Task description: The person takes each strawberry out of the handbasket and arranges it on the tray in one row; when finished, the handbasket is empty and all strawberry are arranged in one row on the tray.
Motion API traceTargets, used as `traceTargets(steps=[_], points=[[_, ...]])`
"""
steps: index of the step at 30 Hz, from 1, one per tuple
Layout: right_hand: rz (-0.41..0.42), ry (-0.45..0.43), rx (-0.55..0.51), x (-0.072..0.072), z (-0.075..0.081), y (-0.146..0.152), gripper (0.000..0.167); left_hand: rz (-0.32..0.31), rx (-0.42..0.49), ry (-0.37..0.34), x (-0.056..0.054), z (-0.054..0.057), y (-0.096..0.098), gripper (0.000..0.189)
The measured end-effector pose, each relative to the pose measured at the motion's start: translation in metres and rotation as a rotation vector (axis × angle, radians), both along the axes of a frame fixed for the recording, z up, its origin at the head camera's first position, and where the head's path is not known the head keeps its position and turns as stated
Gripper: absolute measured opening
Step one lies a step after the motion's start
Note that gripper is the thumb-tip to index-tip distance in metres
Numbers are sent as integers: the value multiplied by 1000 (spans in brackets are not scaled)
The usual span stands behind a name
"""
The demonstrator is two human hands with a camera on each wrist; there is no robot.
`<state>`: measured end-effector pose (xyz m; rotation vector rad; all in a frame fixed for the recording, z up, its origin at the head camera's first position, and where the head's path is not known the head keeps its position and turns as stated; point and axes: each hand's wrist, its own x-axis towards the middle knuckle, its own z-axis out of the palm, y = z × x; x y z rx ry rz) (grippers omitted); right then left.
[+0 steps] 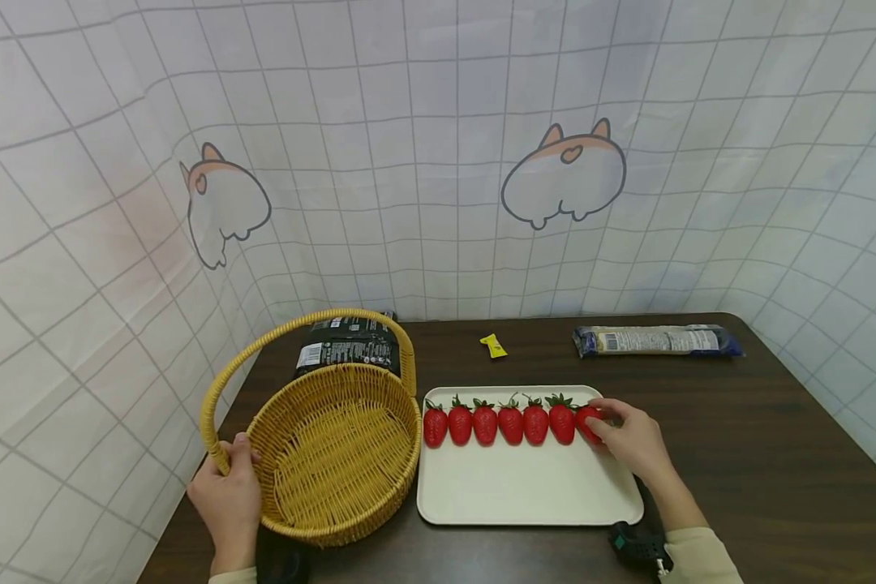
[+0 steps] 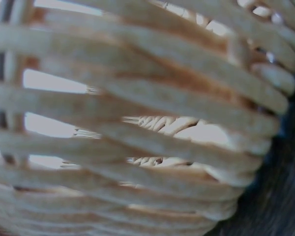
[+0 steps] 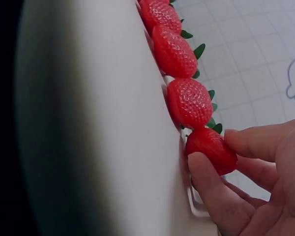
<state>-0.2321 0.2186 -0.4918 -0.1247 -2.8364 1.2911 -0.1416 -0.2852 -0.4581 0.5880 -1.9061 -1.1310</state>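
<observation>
A row of several red strawberries with green leaves lies along the far side of a white tray. At the row's right end my right hand pinches the last strawberry between thumb and fingers; it still sits at the tray's edge beside its neighbour. My left hand grips the handle of a yellow woven basket at its lower left end. The basket's inside holds nothing visible. In the left wrist view the basket's weave fills nearly everything, and the hand is out of sight.
Behind the basket lies a black package. A small yellow wrapped item sits beyond the tray on the dark wooden table. Farther right is a long clear-and-blue packet. A grid-patterned curtain encloses the table's back and sides.
</observation>
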Motion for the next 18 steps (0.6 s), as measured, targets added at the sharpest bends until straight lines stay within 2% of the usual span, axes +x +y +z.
traceTargets(steps=[7, 18], points=[[-21, 37, 42, -2, -3, -2, 41, -7, 4, -7, 0, 1, 1, 43], [-30, 11, -32, 0, -2, -5, 40, 8, -13, -9, 1, 2, 2, 41]])
